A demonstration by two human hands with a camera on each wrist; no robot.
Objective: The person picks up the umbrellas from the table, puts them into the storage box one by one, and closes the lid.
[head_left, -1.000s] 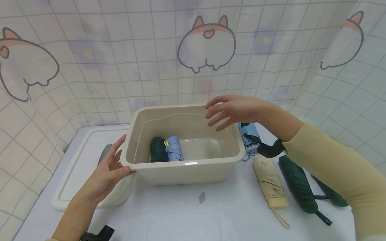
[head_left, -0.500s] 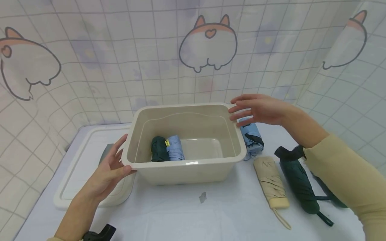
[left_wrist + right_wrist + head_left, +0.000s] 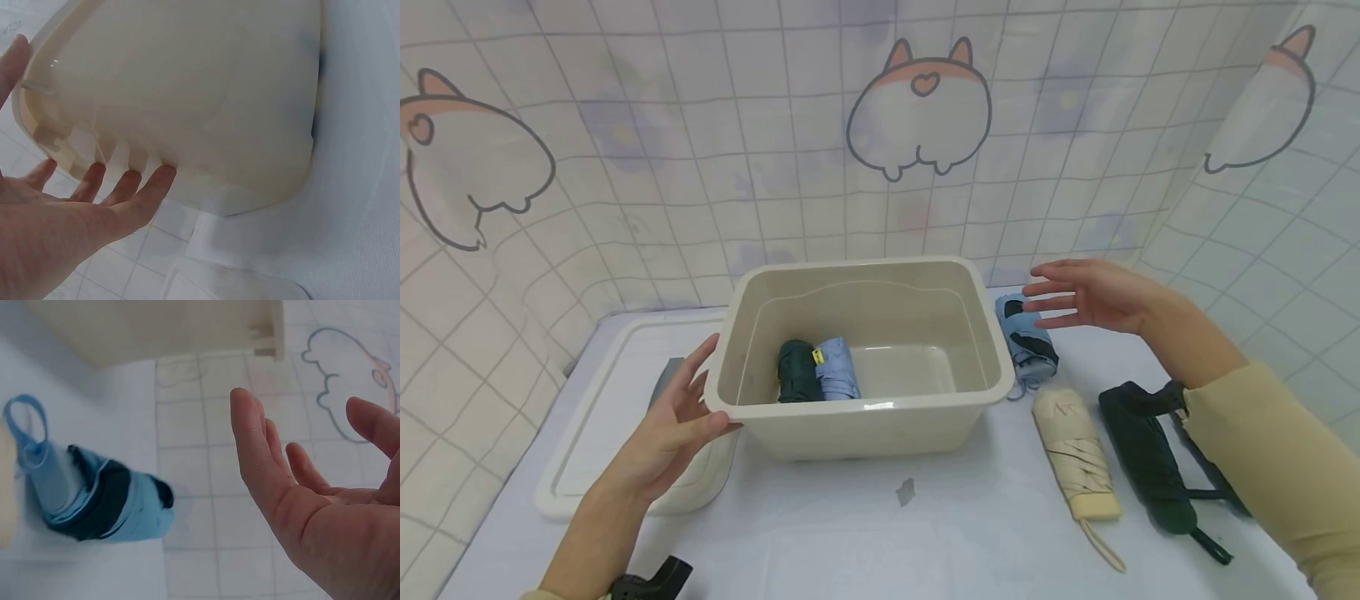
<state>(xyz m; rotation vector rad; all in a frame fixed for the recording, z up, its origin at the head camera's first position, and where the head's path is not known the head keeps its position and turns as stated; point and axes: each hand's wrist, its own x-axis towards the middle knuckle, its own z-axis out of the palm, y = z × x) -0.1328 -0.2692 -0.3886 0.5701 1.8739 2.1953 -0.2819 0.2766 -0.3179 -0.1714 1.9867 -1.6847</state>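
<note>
A cream plastic bin [image 3: 865, 437] stands on the table, with a dark green folded umbrella [image 3: 799, 372] and a light blue folded umbrella [image 3: 838, 371] side by side in its left half. My left hand [image 3: 662, 442] touches the bin's left end with spread fingers. In the left wrist view its fingertips [image 3: 169, 170] meet the bin's outer wall below the rim. My right hand [image 3: 1093, 296] holds nothing. It hovers right of the bin, fingers extended, near another blue folded umbrella [image 3: 1033, 350] with black patches, apart from it in the right wrist view.
A beige folded umbrella [image 3: 1075, 454] and a dark green one [image 3: 1150, 475] lie on the right of the table. A further dark umbrella [image 3: 1213, 475] is partly behind my right sleeve. The white lid [image 3: 617, 392] lies flat at left. Patterned curtain surrounds the back and sides.
My right hand has moved rightward, from above the bin's right part to beside the blue umbrella outside it. The left hand and the bin have hardly moved.
</note>
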